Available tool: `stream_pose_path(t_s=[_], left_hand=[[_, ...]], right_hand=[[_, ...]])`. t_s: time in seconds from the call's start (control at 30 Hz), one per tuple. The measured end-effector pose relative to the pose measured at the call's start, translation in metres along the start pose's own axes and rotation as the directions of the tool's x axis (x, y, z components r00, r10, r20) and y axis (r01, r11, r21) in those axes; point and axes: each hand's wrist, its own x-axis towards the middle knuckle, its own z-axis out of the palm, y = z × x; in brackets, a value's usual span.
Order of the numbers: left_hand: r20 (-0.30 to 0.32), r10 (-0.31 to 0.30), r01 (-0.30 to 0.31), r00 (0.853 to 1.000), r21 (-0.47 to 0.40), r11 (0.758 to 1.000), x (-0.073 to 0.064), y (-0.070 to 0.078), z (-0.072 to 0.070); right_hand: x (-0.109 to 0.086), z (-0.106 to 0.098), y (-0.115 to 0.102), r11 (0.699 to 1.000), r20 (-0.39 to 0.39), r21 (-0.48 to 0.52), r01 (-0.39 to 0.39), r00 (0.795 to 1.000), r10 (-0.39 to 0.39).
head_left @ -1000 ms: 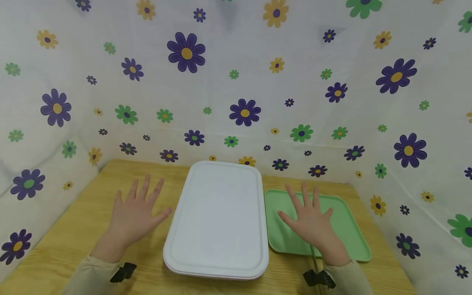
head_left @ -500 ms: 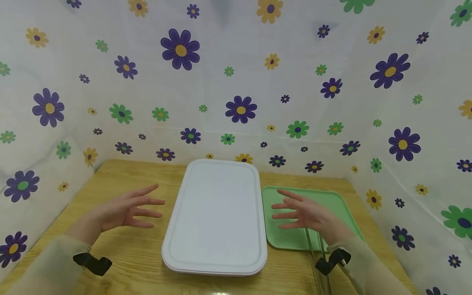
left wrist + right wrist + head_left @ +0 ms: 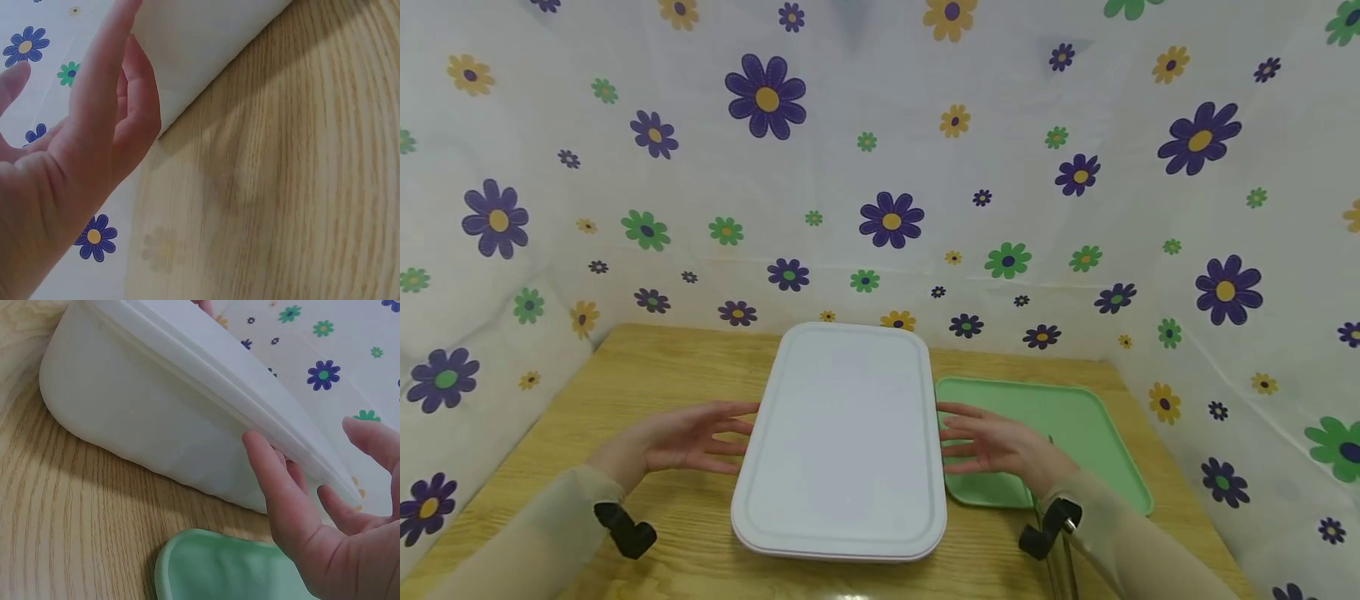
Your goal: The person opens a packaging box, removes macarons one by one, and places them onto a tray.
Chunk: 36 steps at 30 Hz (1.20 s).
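A white plastic storage box [image 3: 144, 419] with a flat white lid [image 3: 842, 433] stands in the middle of the table. My left hand [image 3: 696, 442] is at the lid's left long side, fingers extended, fingertips right at the rim. On the opposite side, my right hand [image 3: 1000, 450] has its fingertips at the right rim. The right wrist view shows these fingers [image 3: 265, 469] spread just below the lid's overhanging edge, against the box wall, thumb apart. In the left wrist view the left hand [image 3: 94, 119] has its fingers bent slightly beside the white wall. What the box contains is hidden.
A green tray [image 3: 1120, 467] lies right of the box, partly beneath my right hand. A slender see-through object [image 3: 1060, 567] lies near the front right, mostly hidden by the right wrist. White flower-printed cloth [image 3: 820, 167] surrounds the wooden table [image 3: 662, 358] at the back and sides.
Both hands were spread palm-down and apart from the box. They have turned sideways and moved inward to the lid's two long edges. The box has stayed in place.
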Motion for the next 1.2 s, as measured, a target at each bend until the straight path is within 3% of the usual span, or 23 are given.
stream_pose_path(t_s=[0.1, 0.23, 0.4, 0.67, 0.9, 1.07, 1.2], left_hand=[[-0.015, 0.001, -0.001, 1.000, 0.011, 1.000, 0.002, 0.002, 0.002], [-0.082, -0.002, 0.007, 0.997, 0.063, 0.998, 0.002, 0.003, 0.007], [-0.177, -0.014, 0.036, 0.984, 0.118, 0.992, 0.001, 0.004, 0.015], [-0.264, -0.028, 0.060, 0.964, 0.116, 0.991, 0.002, 0.000, 0.022], [-0.287, 0.025, 0.042, 0.958, 0.224, 0.974, 0.006, -0.008, 0.029], [-0.312, 0.008, 0.057, 0.950, 0.200, 0.978, 0.006, -0.006, 0.033], [-0.313, -0.022, 0.084, 0.950, 0.186, 0.979, 0.006, 0.003, 0.038]], right_hand=[[0.001, 0.002, -0.002, 1.000, -0.030, -0.004, -0.003, 1.000, 0.003], [-0.002, 0.006, -0.004, 1.000, -0.053, 0.000, 0.002, 0.999, -0.002], [-0.004, 0.011, -0.005, 1.000, -0.086, -0.007, 0.006, 0.996, -0.006], [-0.004, 0.017, 0.000, 1.000, -0.203, -0.013, 0.016, 0.979, -0.018], [-0.002, 0.024, 0.004, 0.999, -0.263, -0.018, 0.044, 0.964, -0.047], [-0.003, 0.025, 0.002, 0.999, -0.282, -0.015, 0.035, 0.959, -0.038], [-0.005, 0.028, -0.006, 0.997, -0.302, -0.077, -0.006, 0.953, -0.018]])
